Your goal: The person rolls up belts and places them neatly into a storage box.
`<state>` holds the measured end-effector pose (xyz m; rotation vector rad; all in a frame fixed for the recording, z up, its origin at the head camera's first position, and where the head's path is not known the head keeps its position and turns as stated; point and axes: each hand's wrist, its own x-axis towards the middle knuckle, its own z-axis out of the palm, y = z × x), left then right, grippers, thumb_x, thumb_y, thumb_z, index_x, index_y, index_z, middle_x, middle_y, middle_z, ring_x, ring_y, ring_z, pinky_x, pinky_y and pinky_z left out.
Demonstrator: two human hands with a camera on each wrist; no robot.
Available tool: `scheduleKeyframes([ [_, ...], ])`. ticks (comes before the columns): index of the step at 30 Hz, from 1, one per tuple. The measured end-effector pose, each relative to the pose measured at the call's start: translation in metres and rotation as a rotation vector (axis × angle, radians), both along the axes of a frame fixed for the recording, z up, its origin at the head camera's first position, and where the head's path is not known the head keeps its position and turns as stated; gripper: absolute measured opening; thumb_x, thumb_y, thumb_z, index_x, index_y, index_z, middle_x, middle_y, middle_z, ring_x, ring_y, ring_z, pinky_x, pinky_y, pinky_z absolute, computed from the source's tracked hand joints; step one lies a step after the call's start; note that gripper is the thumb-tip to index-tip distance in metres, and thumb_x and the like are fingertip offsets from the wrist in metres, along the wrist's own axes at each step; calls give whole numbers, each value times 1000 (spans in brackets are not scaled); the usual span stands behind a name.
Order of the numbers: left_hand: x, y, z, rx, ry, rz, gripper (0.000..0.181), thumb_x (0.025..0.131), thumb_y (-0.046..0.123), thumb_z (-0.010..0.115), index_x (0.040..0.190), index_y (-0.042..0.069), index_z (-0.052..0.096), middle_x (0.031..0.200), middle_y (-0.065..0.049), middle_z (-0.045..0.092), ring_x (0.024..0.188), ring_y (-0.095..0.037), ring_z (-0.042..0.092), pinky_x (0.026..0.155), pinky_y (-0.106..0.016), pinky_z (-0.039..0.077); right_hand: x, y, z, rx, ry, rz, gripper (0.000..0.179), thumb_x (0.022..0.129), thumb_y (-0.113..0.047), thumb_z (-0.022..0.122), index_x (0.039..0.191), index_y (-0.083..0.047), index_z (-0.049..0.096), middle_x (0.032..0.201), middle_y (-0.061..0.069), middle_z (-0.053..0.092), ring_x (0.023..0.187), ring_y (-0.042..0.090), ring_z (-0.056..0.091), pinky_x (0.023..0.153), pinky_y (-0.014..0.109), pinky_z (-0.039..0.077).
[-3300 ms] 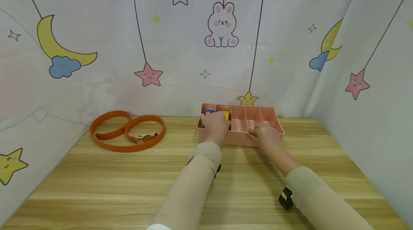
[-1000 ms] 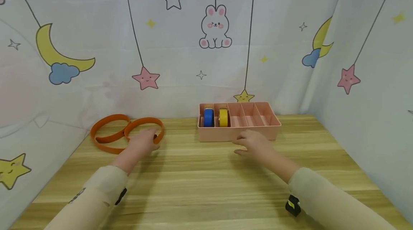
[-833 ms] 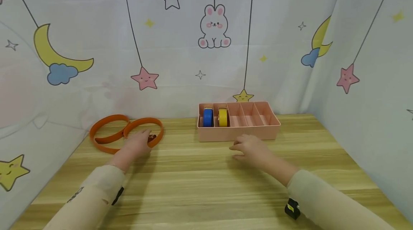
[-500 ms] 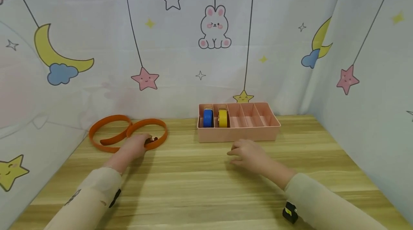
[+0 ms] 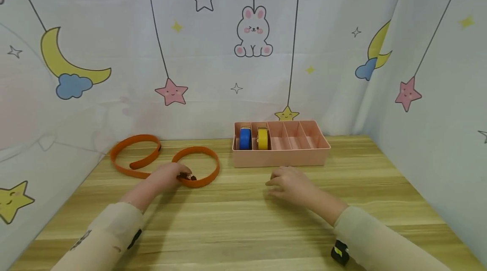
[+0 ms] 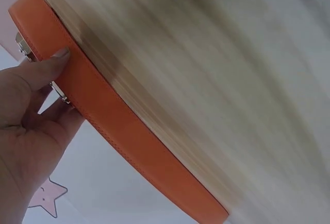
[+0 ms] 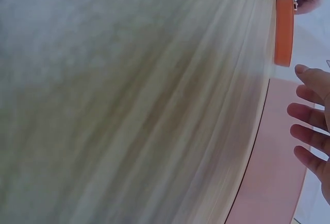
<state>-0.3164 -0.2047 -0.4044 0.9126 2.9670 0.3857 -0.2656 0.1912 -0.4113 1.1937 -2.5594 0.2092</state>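
Note:
An orange belt (image 5: 207, 180) lies loosely looped on its edge at the left of the table. My left hand (image 5: 169, 176) pinches it at the gold buckle (image 5: 186, 176); in the left wrist view the thumb presses the outer face of the strap (image 6: 103, 98), with fingers behind by the buckle (image 6: 59, 91). My right hand (image 5: 291, 184) hovers with relaxed, spread fingers (image 7: 304, 113), holding nothing, in front of the pink divided box (image 5: 279, 159). In the box's two left compartments sit a rolled blue belt (image 5: 245, 139) and a rolled yellow belt (image 5: 263, 139).
The pink box stands at the back of the wooden table (image 5: 228, 228), close to a printed cloth backdrop (image 5: 213, 110). Cloth also rises along the left and right sides. A small black device (image 5: 340, 252) is on the right sleeve.
The left hand left the box, took hold of the orange belt at its buckle and drew it right and nearer; the two loops spread apart. The right hand backed off from the box.

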Motion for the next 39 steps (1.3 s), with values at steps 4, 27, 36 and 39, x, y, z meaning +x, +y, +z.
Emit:
scheduleKeyframes([
  [4,5,7,1,14,-26,-47,27,84,-11,67,103,7,75,101,-5,71,97,-29,65,85,-44,51,-1,-4,0,11,-2,12,24,82,-30,80,96,-10,78,87,-2,62,81,15,56,73,31,48],
  [27,23,77,-2,-5,23,-337,24,82,-8,71,96,11,77,94,2,72,89,-13,66,80,-31,53,15,-47,12,124,-149,30,63,87,-44,72,138,-11,56,132,4,57,117,23,54,99,40,43],
  [36,28,122,2,-80,-18,-303,17,84,0,74,96,11,76,93,3,71,86,-11,64,81,-28,51,23,-57,2,124,-132,-112,54,85,-59,65,115,-14,66,109,-2,64,104,18,59,90,40,47],
  [39,29,136,0,-97,20,-319,15,84,2,75,95,12,76,92,5,71,83,-10,63,81,-27,51,25,-58,0,142,-116,-163,53,85,-61,64,107,-14,69,102,-2,66,98,20,61,85,40,48],
])
